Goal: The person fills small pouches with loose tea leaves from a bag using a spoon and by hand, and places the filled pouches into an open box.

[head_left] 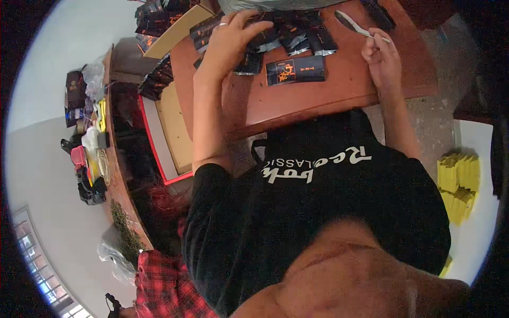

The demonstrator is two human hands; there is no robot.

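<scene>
My left hand [228,45], with a ring on one finger, is over a group of black foil packets [297,37] at the table's far side. Its thumb and fingers are apart, and whether they touch a packet cannot be told. My right hand [383,58] pinches the handle of a spoon [347,22], whose bowl points up and left over the wooden table [350,79]. Between my hands a single black packet with orange print [295,70] lies flat, nearer to me than the others.
A cardboard box of black packets [177,29] stands at the upper left. Below it is a red-edged open box [172,132]. A person in a red checked shirt [167,286] is at the lower left. Yellow packets [457,180] lie at the right on a white surface.
</scene>
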